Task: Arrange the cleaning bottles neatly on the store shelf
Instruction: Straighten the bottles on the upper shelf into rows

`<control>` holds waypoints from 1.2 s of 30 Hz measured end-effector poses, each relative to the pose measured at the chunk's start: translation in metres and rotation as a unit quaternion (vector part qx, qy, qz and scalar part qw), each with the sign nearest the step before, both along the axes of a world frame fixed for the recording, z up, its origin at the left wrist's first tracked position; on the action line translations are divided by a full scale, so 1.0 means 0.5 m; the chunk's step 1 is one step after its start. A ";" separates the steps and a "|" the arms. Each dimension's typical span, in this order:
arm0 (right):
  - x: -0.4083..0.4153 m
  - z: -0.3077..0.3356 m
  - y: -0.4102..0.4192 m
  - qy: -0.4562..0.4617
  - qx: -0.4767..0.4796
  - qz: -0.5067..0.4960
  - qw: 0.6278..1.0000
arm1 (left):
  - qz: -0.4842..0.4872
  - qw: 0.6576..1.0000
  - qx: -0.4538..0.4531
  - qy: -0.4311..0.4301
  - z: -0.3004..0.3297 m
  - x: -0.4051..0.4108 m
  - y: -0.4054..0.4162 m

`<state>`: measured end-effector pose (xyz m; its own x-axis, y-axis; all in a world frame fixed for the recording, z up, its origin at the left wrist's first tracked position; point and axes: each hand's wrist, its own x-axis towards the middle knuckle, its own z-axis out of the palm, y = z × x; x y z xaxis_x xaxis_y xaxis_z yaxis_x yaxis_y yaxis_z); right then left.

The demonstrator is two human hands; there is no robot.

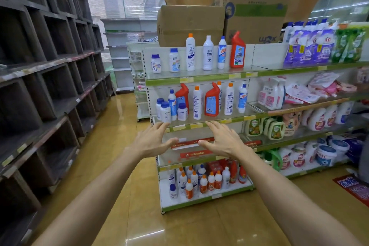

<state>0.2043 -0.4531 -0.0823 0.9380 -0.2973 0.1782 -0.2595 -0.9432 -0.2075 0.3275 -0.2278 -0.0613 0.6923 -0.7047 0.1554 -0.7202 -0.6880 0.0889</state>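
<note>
A white and green store shelf (199,81) holds cleaning bottles on two upper levels. The top level carries several spaced bottles, among them a red angled-neck bottle (237,51) and a tall white bottle with an orange cap (190,53). The level below has a crowded, uneven group: small blue-capped jars (165,111) at the left, two red bottles (212,101), and white bottles behind. My left hand (151,141) and my right hand (221,140) reach out with straight fingers, both empty, just below and in front of that second level's front edge.
More bottles (205,180) stand on the bottom level. Cardboard boxes (189,24) sit on top of the shelf. Detergent pouches (311,44) and jugs (275,128) fill the shelves to the right. Dark empty racks (40,66) line the left of the shiny aisle floor (123,146).
</note>
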 end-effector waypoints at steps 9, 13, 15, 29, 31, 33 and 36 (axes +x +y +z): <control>0.245 -0.055 -0.164 0.001 0.033 0.033 0.999 | 0.024 1.000 -0.004 0.015 -0.047 0.211 -0.151; 0.374 -0.066 -0.243 0.002 0.050 0.068 0.996 | 0.057 0.997 -0.031 0.038 -0.064 0.312 -0.226; 0.437 -0.073 -0.278 0.011 0.056 0.085 0.995 | 0.078 0.995 -0.046 0.050 -0.076 0.361 -0.262; 0.788 -0.231 -0.399 0.024 0.060 0.156 0.986 | 0.174 0.962 -0.187 0.094 -0.213 0.670 -0.390; 0.836 -0.271 -0.402 0.029 0.062 0.159 0.985 | 0.172 0.957 -0.212 0.096 -0.245 0.721 -0.404; 0.885 -0.314 -0.403 0.021 0.061 0.165 0.984 | 0.173 0.951 -0.237 0.095 -0.276 0.772 -0.421; 0.950 -0.379 -0.397 0.004 0.083 0.175 0.981 | 0.177 0.934 -0.294 0.097 -0.321 0.842 -0.445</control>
